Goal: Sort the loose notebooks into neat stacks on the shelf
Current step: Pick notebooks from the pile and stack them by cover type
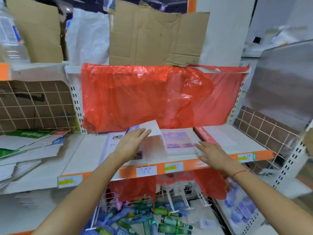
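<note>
Left hand [131, 141] flat, fingers straight, resting on a white notebook [153, 128] tilted on the shelf [220, 157], long axis toward 1 o'clock. Right hand [210, 154] spread wide, holding nothing, purple notebook [177, 140] just at its 10 o'clock. Nearer to that one: right hand.

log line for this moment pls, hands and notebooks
left hand open, on white notebook | right hand open, beside purple notebook stack | red notebook on shelf
</note>
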`<move>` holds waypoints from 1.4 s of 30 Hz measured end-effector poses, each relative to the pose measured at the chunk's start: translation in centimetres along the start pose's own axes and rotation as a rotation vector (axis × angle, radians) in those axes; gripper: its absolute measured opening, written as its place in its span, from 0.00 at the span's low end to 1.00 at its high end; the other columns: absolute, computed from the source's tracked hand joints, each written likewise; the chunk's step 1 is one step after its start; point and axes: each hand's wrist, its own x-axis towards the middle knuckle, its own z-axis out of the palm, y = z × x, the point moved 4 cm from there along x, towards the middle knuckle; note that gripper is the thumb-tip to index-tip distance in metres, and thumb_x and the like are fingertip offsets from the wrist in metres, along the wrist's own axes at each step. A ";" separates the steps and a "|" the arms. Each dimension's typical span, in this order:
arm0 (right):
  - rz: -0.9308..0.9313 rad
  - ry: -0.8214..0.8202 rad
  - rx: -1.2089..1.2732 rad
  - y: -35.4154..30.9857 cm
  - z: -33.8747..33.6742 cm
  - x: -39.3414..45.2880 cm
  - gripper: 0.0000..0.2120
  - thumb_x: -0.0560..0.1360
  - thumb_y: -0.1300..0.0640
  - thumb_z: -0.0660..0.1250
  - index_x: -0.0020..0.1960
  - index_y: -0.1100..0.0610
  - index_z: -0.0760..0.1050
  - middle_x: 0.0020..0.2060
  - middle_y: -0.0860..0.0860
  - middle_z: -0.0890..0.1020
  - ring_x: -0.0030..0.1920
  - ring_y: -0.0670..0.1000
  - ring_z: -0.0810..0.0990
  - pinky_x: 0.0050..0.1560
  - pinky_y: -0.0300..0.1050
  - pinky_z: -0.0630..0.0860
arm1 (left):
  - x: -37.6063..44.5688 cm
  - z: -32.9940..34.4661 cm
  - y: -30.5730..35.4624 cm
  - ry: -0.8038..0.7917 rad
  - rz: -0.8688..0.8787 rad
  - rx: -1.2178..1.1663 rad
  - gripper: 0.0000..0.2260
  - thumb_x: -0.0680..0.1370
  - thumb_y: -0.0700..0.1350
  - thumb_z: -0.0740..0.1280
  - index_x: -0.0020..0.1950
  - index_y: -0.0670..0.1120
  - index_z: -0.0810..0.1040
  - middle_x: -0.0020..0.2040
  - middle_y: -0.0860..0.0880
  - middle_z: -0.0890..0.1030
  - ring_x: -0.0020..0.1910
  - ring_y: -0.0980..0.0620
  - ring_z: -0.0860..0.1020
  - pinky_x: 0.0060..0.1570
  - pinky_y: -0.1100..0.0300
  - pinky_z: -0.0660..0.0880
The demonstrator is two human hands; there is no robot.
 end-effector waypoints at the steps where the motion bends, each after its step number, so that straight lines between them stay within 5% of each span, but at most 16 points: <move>1: 0.000 0.009 -0.004 1.9 0.1 0.0 0.28 0.79 0.49 0.57 0.77 0.51 0.54 0.75 0.53 0.58 0.73 0.51 0.60 0.69 0.47 0.59 | 1.3 0.8 1.2 0.015 -0.001 0.003 0.38 0.56 0.23 0.63 0.64 0.45 0.67 0.56 0.39 0.80 0.47 0.40 0.81 0.40 0.53 0.80; 5: -0.004 0.033 0.035 9.8 0.2 0.2 0.27 0.79 0.51 0.57 0.76 0.51 0.55 0.75 0.52 0.60 0.73 0.51 0.60 0.71 0.50 0.58 | 6.6 4.0 6.7 0.030 -0.022 0.021 0.32 0.60 0.29 0.58 0.63 0.46 0.68 0.54 0.42 0.80 0.46 0.43 0.81 0.38 0.58 0.77; 9: -0.051 0.001 0.029 16.3 1.1 0.3 0.28 0.80 0.50 0.57 0.77 0.50 0.52 0.76 0.52 0.56 0.74 0.51 0.58 0.72 0.49 0.56 | 11.0 7.6 12.0 -0.055 0.015 -0.020 0.36 0.58 0.27 0.59 0.65 0.47 0.66 0.58 0.42 0.77 0.50 0.39 0.78 0.44 0.51 0.78; 20: -0.080 0.045 0.149 25.8 2.9 0.3 0.29 0.81 0.51 0.56 0.77 0.49 0.47 0.77 0.50 0.52 0.76 0.49 0.53 0.75 0.50 0.50 | 19.4 13.2 20.7 -0.091 0.108 0.167 0.28 0.65 0.32 0.50 0.63 0.46 0.67 0.51 0.38 0.81 0.47 0.40 0.82 0.41 0.53 0.80; 23: -0.046 0.051 0.153 27.6 3.0 0.0 0.28 0.81 0.48 0.55 0.77 0.49 0.47 0.77 0.50 0.51 0.76 0.48 0.53 0.75 0.50 0.48 | 21.8 14.2 22.5 -0.135 0.107 0.155 0.36 0.65 0.25 0.66 0.70 0.43 0.64 0.59 0.34 0.76 0.55 0.35 0.77 0.53 0.48 0.76; 25: -0.014 0.062 0.165 28.3 3.1 0.0 0.28 0.81 0.46 0.54 0.77 0.49 0.47 0.77 0.50 0.52 0.76 0.48 0.53 0.75 0.50 0.46 | 22.9 14.7 23.7 -0.277 0.084 0.169 0.37 0.70 0.25 0.61 0.76 0.44 0.56 0.68 0.35 0.67 0.66 0.37 0.68 0.65 0.47 0.64; 30: 0.002 0.072 0.172 29.1 3.6 0.4 0.28 0.81 0.45 0.53 0.77 0.50 0.48 0.77 0.50 0.53 0.75 0.48 0.54 0.74 0.52 0.46 | 22.1 18.7 24.0 -0.698 0.084 0.075 0.22 0.84 0.47 0.51 0.77 0.47 0.54 0.74 0.43 0.60 0.72 0.44 0.60 0.66 0.43 0.60; 32: 0.000 0.064 0.179 29.1 3.9 0.7 0.28 0.81 0.44 0.53 0.77 0.49 0.48 0.77 0.50 0.52 0.75 0.48 0.54 0.74 0.52 0.45 | 20.8 20.0 23.4 -0.815 0.003 0.002 0.25 0.83 0.56 0.51 0.78 0.50 0.51 0.78 0.46 0.52 0.76 0.44 0.51 0.68 0.36 0.55; 35: -0.021 0.054 0.176 29.0 4.2 1.1 0.28 0.81 0.44 0.53 0.78 0.49 0.48 0.77 0.50 0.51 0.76 0.48 0.53 0.75 0.53 0.44 | 20.3 20.2 22.8 -0.803 -0.077 -0.109 0.27 0.82 0.58 0.52 0.78 0.52 0.49 0.79 0.48 0.46 0.77 0.45 0.45 0.69 0.34 0.54; 42: -0.044 0.041 0.160 28.9 5.0 2.5 0.29 0.81 0.44 0.53 0.77 0.49 0.48 0.77 0.50 0.51 0.76 0.49 0.52 0.75 0.54 0.47 | 21.0 19.9 22.5 -0.725 -0.144 -0.204 0.26 0.81 0.56 0.57 0.76 0.48 0.57 0.75 0.44 0.57 0.73 0.45 0.56 0.68 0.44 0.63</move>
